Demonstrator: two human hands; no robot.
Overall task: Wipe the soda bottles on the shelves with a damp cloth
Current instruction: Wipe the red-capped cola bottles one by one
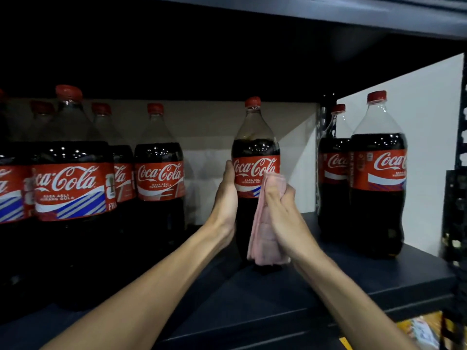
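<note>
Your left hand (226, 198) curls round one red-labelled clear plastic cola bottle (255, 147). Your right hand (280, 205) clutches one pink cloth (262, 238) against it. At least five matching bottles (159, 173) stand left of your hands, and two right-side bottles (377, 173) stand right.

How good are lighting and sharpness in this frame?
Head view: dim overall; the upper shelf and the lower bodies of the left bottles sink into black; small glints dot the held bottle; the white side panel is brightest; left hand, right hand and pink cloth read clearly, slightly soft.
</note>
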